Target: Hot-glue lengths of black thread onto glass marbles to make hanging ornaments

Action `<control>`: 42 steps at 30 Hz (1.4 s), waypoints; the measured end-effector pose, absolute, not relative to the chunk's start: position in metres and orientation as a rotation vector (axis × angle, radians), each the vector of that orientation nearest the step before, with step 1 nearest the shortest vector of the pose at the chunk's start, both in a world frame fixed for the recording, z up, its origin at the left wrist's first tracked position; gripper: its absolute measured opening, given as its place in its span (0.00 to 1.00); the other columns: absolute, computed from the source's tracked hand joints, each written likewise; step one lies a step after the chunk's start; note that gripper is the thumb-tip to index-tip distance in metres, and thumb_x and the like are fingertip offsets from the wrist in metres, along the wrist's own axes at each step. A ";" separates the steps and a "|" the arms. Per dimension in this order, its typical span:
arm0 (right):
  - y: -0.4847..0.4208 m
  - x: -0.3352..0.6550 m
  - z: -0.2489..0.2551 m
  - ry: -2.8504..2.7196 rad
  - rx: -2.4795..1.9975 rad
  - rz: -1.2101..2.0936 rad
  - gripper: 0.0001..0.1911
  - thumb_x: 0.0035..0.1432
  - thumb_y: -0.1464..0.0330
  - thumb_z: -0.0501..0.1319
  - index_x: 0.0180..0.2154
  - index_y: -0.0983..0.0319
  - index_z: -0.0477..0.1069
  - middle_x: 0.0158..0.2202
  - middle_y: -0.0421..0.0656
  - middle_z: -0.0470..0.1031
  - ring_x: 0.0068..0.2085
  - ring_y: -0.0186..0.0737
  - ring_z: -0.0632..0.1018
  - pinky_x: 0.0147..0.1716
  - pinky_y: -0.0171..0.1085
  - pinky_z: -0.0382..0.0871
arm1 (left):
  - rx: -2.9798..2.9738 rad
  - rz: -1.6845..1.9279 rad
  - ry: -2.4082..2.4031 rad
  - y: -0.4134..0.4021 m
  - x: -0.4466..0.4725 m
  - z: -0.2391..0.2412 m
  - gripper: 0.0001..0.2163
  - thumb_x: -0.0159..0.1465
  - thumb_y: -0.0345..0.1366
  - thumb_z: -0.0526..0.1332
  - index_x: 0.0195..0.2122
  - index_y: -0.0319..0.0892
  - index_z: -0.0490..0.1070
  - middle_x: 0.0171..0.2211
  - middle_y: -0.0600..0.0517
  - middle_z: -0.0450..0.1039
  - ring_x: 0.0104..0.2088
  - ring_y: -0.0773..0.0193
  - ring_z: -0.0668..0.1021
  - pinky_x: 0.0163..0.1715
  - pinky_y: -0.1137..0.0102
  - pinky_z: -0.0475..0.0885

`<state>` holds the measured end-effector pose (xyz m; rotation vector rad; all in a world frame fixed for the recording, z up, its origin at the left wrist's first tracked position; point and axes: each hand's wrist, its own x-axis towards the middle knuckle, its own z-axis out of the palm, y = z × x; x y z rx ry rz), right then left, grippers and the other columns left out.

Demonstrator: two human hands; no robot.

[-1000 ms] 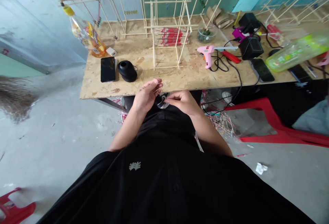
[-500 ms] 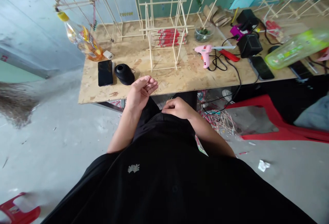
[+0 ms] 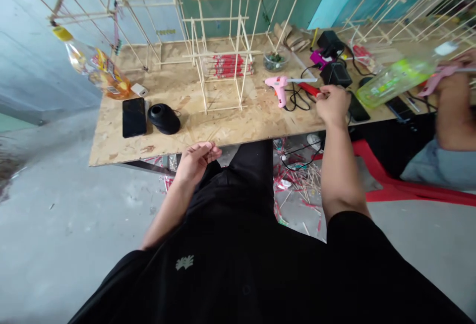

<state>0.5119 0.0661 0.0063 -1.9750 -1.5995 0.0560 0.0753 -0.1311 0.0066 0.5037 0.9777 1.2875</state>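
My right hand (image 3: 332,103) reaches out over the chipboard table (image 3: 256,120). Its fingers are closed on the end of a red-handled tool (image 3: 310,89), just right of a pink glue gun (image 3: 278,87) and its black cable. My left hand (image 3: 197,158) hovers palm up below the table's front edge, over my lap. Its fingers are loosely curled and I see nothing in them. A frame of thin wooden sticks (image 3: 223,66) stands on the table beyond my left hand, with red-tipped sticks (image 3: 230,65) behind it.
A black phone (image 3: 134,116), a black round object (image 3: 164,118) and an oil bottle (image 3: 92,68) lie at the left. A black box (image 3: 336,73) and a green bottle (image 3: 394,81) lie at the right. Another person's hand (image 3: 451,88) holds something pink. A red chair (image 3: 409,192) and stick litter are underneath.
My right hand left my lap and reached up right to the red tool by the glue gun. The small roll my hands held a second ago is gone from view. The view shifted right.
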 end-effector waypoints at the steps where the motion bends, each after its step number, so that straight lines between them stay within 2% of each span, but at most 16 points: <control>1: 0.085 0.519 0.005 -1.636 -2.004 0.027 0.22 0.66 0.74 0.61 0.58 0.68 0.81 0.60 0.62 0.82 0.59 0.59 0.80 0.63 0.53 0.68 | 0.515 1.276 0.994 -0.133 0.078 0.004 0.20 0.44 0.45 0.88 0.30 0.39 0.86 0.28 0.49 0.85 0.30 0.63 0.87 0.40 0.69 0.85; 4: 0.124 0.526 -0.005 -1.766 -2.084 0.031 0.23 0.68 0.75 0.61 0.62 0.72 0.78 0.61 0.65 0.80 0.61 0.56 0.76 0.62 0.50 0.65 | 0.546 1.248 1.027 -0.137 0.084 0.000 0.21 0.43 0.46 0.89 0.29 0.39 0.87 0.26 0.48 0.85 0.29 0.63 0.86 0.38 0.70 0.84; 8: 0.138 0.521 -0.014 -1.890 -2.180 0.056 0.18 0.69 0.76 0.64 0.57 0.79 0.79 0.56 0.68 0.79 0.58 0.50 0.72 0.60 0.49 0.60 | 0.573 1.208 1.062 -0.142 0.084 0.003 0.20 0.44 0.47 0.89 0.30 0.40 0.88 0.27 0.47 0.86 0.29 0.63 0.86 0.37 0.70 0.83; 11: 0.127 0.519 -0.010 -1.865 -2.209 0.029 0.15 0.67 0.76 0.67 0.53 0.78 0.81 0.57 0.69 0.77 0.58 0.51 0.69 0.60 0.50 0.57 | 0.604 1.198 1.092 -0.144 0.081 0.007 0.22 0.41 0.48 0.89 0.29 0.40 0.88 0.26 0.47 0.86 0.28 0.63 0.86 0.37 0.69 0.84; 13: 0.111 0.520 -0.002 -1.756 -2.232 -0.006 0.14 0.66 0.76 0.68 0.53 0.74 0.81 0.61 0.69 0.75 0.58 0.51 0.69 0.60 0.51 0.56 | 0.626 1.215 1.097 -0.144 0.079 0.009 0.22 0.41 0.49 0.89 0.28 0.40 0.88 0.26 0.48 0.85 0.28 0.63 0.86 0.36 0.69 0.84; 15: 0.087 0.524 0.008 -1.642 -2.236 -0.018 0.13 0.67 0.75 0.67 0.52 0.68 0.82 0.62 0.66 0.76 0.55 0.50 0.70 0.58 0.50 0.58 | 0.657 1.244 1.106 -0.143 0.078 0.009 0.21 0.42 0.50 0.89 0.28 0.41 0.88 0.26 0.48 0.86 0.28 0.63 0.86 0.36 0.69 0.84; 19: 0.016 0.546 0.026 -1.608 -2.231 0.099 0.11 0.61 0.69 0.73 0.47 0.61 0.85 0.43 0.51 0.84 0.40 0.45 0.74 0.45 0.44 0.64 | 0.757 1.305 1.139 -0.144 0.079 0.007 0.18 0.47 0.49 0.87 0.29 0.43 0.88 0.30 0.48 0.87 0.32 0.63 0.85 0.36 0.70 0.82; 21: -0.026 0.558 0.033 -1.597 -2.221 0.216 0.15 0.59 0.67 0.74 0.49 0.59 0.86 0.40 0.47 0.85 0.35 0.43 0.76 0.41 0.43 0.67 | 0.811 1.343 1.130 -0.144 0.080 0.006 0.15 0.50 0.47 0.86 0.28 0.44 0.89 0.33 0.48 0.86 0.35 0.64 0.85 0.36 0.70 0.80; 24: -0.084 0.559 0.043 -1.579 -1.996 0.594 0.22 0.54 0.64 0.75 0.52 0.56 0.88 0.46 0.48 0.89 0.41 0.48 0.84 0.47 0.46 0.74 | 0.879 1.383 1.111 -0.145 0.082 0.005 0.10 0.53 0.43 0.84 0.28 0.46 0.89 0.37 0.48 0.85 0.39 0.63 0.83 0.37 0.71 0.78; 27: -0.117 0.529 0.050 -1.751 -1.743 0.851 0.28 0.52 0.54 0.77 0.55 0.52 0.87 0.49 0.48 0.90 0.47 0.57 0.88 0.52 0.52 0.80 | 0.932 1.381 1.115 -0.147 0.083 0.004 0.08 0.57 0.42 0.82 0.28 0.46 0.89 0.38 0.47 0.83 0.43 0.61 0.82 0.42 0.68 0.79; 29: -0.123 0.493 0.051 -1.971 -1.584 0.852 0.25 0.59 0.51 0.75 0.56 0.51 0.87 0.52 0.47 0.89 0.50 0.58 0.89 0.55 0.54 0.82 | 0.959 1.391 1.099 -0.150 0.083 0.003 0.07 0.58 0.41 0.81 0.28 0.46 0.89 0.40 0.47 0.83 0.47 0.59 0.83 0.51 0.65 0.80; 32: -0.119 0.434 0.047 -2.259 -1.338 0.720 0.19 0.67 0.57 0.70 0.57 0.51 0.87 0.54 0.46 0.89 0.53 0.57 0.89 0.59 0.54 0.82 | 0.973 1.403 1.071 -0.155 0.082 0.000 0.05 0.60 0.40 0.81 0.31 0.47 0.90 0.45 0.46 0.84 0.53 0.57 0.82 0.61 0.61 0.77; 37: -0.117 0.375 0.036 -2.412 -1.152 0.685 0.17 0.72 0.64 0.67 0.59 0.52 0.85 0.55 0.45 0.88 0.53 0.52 0.89 0.53 0.46 0.83 | 0.972 1.381 1.074 -0.164 0.076 -0.007 0.05 0.60 0.41 0.81 0.32 0.48 0.91 0.50 0.46 0.83 0.59 0.53 0.81 0.66 0.58 0.75; 42: -0.122 0.359 0.031 -2.443 -1.140 0.695 0.18 0.73 0.66 0.65 0.61 0.53 0.83 0.54 0.46 0.88 0.51 0.51 0.89 0.50 0.46 0.81 | 1.013 1.381 1.056 -0.168 0.073 -0.011 0.04 0.62 0.41 0.81 0.33 0.49 0.91 0.50 0.46 0.84 0.59 0.52 0.80 0.67 0.55 0.74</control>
